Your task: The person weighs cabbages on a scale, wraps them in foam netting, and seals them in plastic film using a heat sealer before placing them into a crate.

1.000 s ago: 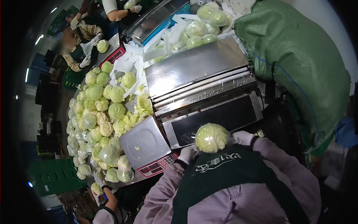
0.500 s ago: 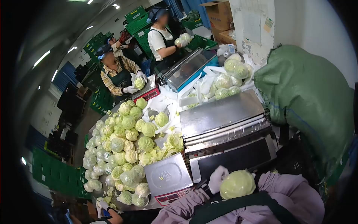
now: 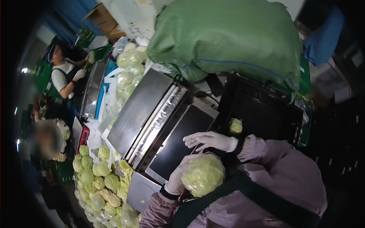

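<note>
A round, pale green cabbage (image 3: 204, 175) in shiny clear film is close to my body. My gloved left hand (image 3: 178, 178) wraps around its left side, fingers curled on it. Above the cabbage, my gloved right hand (image 3: 215, 142) stretches leftward with fingers extended and nothing in it, over the edge of the wrapping machine's black plate (image 3: 182, 140). A roll of clear film (image 3: 161, 121) lies along the machine beside its steel top (image 3: 140, 110). One wrapped cabbage (image 3: 235, 125) sits in the black crate (image 3: 262, 108) to my right.
A steel-topped scale (image 3: 142, 192) stands left of my left arm, beside a heap of cabbages (image 3: 99, 182). A large green sack (image 3: 228, 41) bulges behind the crate. Across the table, a co-worker (image 3: 62, 74) stands near another machine (image 3: 93, 89); a second person is blurred at left.
My view has swung right, bringing the black crate into sight. The cabbage is now in my left hand's grasp, and my right hand has come into view, reaching out over the machine.
</note>
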The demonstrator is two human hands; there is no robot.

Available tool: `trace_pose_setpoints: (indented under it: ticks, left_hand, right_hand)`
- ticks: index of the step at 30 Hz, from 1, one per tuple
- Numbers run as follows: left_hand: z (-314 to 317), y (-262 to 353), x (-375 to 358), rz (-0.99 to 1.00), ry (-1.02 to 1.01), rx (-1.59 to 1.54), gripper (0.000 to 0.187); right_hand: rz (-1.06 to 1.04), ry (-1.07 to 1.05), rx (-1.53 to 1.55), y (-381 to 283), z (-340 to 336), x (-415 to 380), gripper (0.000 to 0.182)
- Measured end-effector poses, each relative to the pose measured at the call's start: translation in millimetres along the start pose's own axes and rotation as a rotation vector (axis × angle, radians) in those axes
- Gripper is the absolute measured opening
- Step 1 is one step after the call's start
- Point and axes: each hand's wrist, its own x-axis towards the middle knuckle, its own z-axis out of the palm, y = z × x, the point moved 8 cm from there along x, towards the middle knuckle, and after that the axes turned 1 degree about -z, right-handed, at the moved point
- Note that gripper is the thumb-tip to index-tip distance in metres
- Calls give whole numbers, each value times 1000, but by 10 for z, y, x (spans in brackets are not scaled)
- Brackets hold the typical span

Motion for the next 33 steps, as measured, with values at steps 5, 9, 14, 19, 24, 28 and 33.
trace_pose_setpoints:
  ticks: [5, 9, 14, 19, 24, 28, 33]
  left_hand:
    - [-40, -190, 251, -219, 146, -243, 66]
    - [196, -211, 419, -257, -31, -147, 81]
    - [63, -62, 488, -143, 5, 24, 73]
    - [-389, -114, 389, -103, 259, 106, 65]
    - [-631, -221, 337, -90, 390, 99, 52]
    - [-783, -230, 329, -71, 515, 25, 46]
    - [-915, -236, 244, -103, 576, 187, 41]
  right_hand:
    - [-184, -224, -326, -6, -91, -418, 100]
    - [40, 95, 616, 482, -824, -803, 66]
    - [-419, 519, 849, 476, -2250, -1231, 64]
    - [-168, 999, 653, 917, -3509, -1445, 66]
    - [150, 1788, -219, 1539, -4539, -1498, 87]
    - [524, 1903, -858, 1172, -4229, -1126, 79]
    - [991, 1956, -1600, 1736, -4690, -836, 27]
